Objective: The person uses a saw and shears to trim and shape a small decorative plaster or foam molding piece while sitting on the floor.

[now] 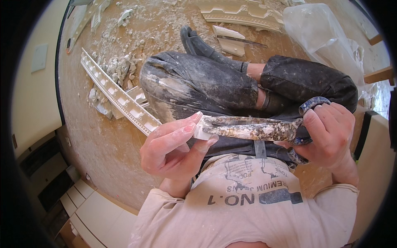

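My left hand [173, 145] pinches a small white piece [202, 130], whose material I cannot tell, between thumb and fingers. Plaster-crusted scissors [254, 130] lie level across my lap, their blades slightly apart and their tips against that piece. Around the blue handles of the scissors is closed my right hand [328, 133]. White dust coats the fingers of my left hand. Beyond it, a long ornate white moulding [119, 96] slants over the floor towards my left knee. Smaller moulding pieces [136, 94] lie partly beneath it.
White rubble [119, 69] and crumbs litter the brown floor. Ahead are a wide ornate moulding [242, 12] and a pale offcut [229, 46] with a thin dark blade-like strip on it. Clear plastic sheeting [319, 34] is heaped at the upper right. A knife-like tool [68, 46] lies at far left.
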A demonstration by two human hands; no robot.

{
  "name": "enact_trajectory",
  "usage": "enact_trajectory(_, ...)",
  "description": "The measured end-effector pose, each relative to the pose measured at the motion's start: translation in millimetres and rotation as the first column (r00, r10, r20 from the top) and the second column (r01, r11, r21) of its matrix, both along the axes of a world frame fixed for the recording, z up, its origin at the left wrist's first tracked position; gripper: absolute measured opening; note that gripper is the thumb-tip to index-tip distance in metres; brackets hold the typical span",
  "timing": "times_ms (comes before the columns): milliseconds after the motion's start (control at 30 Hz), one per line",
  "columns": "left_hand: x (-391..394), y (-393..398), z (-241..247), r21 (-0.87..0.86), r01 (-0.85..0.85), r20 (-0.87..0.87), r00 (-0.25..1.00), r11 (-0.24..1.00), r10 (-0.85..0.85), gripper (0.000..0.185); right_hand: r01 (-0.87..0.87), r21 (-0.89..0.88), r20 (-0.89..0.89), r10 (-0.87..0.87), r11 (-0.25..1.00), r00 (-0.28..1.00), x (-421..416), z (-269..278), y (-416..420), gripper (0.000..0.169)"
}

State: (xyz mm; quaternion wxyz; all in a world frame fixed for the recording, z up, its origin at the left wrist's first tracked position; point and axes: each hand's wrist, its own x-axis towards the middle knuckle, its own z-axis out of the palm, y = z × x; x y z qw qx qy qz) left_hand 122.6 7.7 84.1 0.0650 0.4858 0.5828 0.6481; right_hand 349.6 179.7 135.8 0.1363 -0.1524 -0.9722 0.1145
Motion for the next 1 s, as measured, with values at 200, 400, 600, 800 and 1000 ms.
enact_trajectory(200, -1.7, -3.8, -1.9, -0.108, -0.004, -0.051, 0.999, 0.994, -0.001, 0.041, -0.036, 0.028, 0.039, 0.035, 0.999, 0.999, 5.5, -3.7, -1.9, 0.043)
enact_trajectory(400, 3.4, -2.9, -3.7, -0.038, -0.025, 0.187, 0.982, 0.999, 0.032, 0.039, 0.076, 0.014, -0.014, -0.075, 0.997, 0.997, 3.1, 1.4, -1.4, 0.049)
enact_trajectory(600, -1.9, -5.4, -0.7, -0.072, 0.039, 0.168, 0.985, 0.997, -0.027, 0.039, 0.044, 0.017, -0.023, -0.043, 0.999, 0.999, 2.3, -0.4, -1.3, 0.058)
enact_trajectory(800, -2.9, -3.0, 4.7, -0.096, 0.080, 0.224, 0.973, 0.992, -0.057, 0.036, 0.005, 0.123, -0.037, -0.001, 0.992, 0.999, 3.3, 3.5, 5.1, 0.045)
enact_trajectory(1000, -7.4, -1.7, 10.1, -0.161, 0.116, 0.208, 0.975, 0.980, -0.081, 0.033, -0.070, 0.230, 0.011, 0.070, 0.971, 0.998, 6.7, 11.6, 14.0, 0.034)
